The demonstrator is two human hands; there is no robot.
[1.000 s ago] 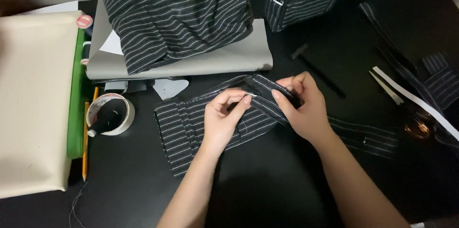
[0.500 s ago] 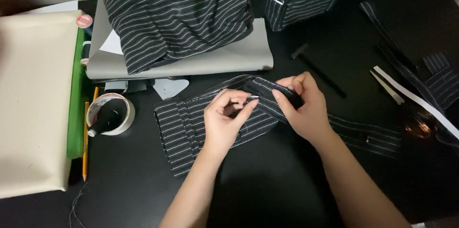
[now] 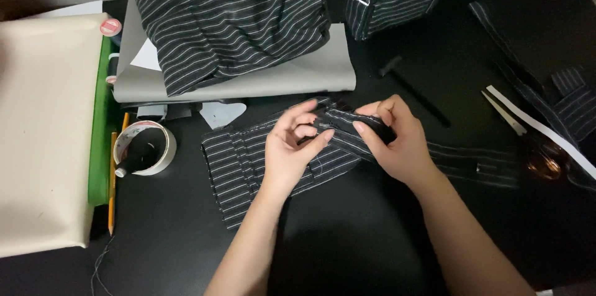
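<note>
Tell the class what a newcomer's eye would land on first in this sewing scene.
First, the left hand and right hand pinching a folded striped fabric strip at the centre of the black table. Next, the heaped striped cloth at top, and the tape roll beside a cream board at left.

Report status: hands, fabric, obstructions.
Left hand and right hand both pinching the striped fabric strip on the black table. Tape roll off left, apart.

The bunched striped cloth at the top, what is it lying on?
The bunched striped cloth lies on a grey sheet, with white paper peeking out beside it. What the cloth covers cannot be seen.
</note>
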